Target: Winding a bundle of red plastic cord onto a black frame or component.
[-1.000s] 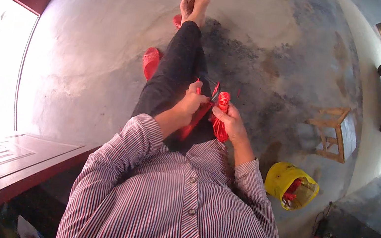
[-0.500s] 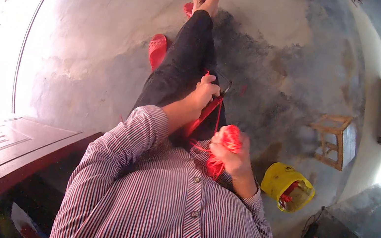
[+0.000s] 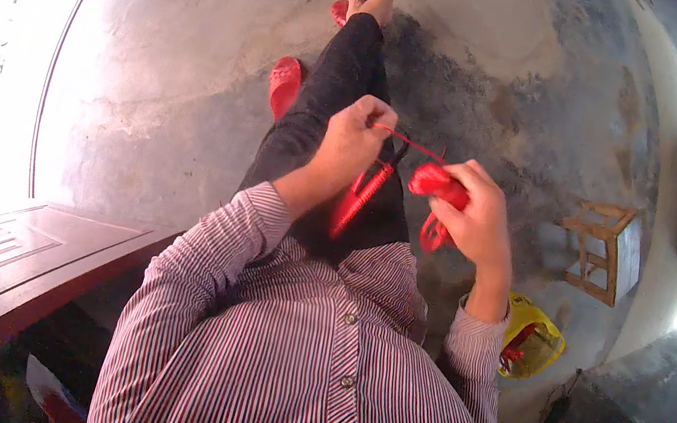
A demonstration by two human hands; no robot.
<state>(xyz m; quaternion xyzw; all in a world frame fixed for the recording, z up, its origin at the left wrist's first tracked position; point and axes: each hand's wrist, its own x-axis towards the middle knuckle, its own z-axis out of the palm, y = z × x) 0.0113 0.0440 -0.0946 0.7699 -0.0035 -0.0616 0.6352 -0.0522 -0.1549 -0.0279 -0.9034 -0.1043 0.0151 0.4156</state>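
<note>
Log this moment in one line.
left hand: pinching red cord | right hand: gripping red bundle | cord: stretched between hands | red object: over dark trousers | yellow container: on floor

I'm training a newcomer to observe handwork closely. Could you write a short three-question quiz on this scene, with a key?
1. True or false: a red strand spans the gap between the left hand and the right hand.
2. Which holds the bundle of red cord? A) left hand; B) right hand; C) both hands.
3. What colour is the container on the floor at the person's right, with red material inside?

Key:
1. True.
2. B: it is gripped in the right hand's fingers.
3. Yellow.
</note>
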